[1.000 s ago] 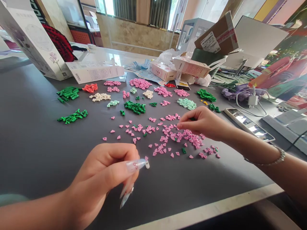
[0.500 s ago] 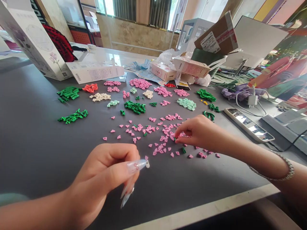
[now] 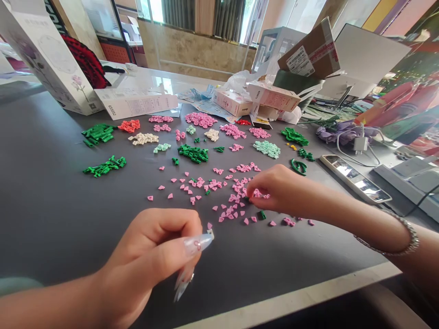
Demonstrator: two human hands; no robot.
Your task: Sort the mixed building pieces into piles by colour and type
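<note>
Dark grey table (image 3: 51, 205) bears sorted brick piles (image 3: 194, 153) and boxes (image 3: 135, 103).

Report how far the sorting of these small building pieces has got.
Done: separate piles lie at the back of the grey table, such as green pieces and mint pieces. In hand: the right hand pinches among the scattered pink pieces; the left hand holds a tiny white piece. Left: the pink scatter, with some green bits mixed in.
</note>
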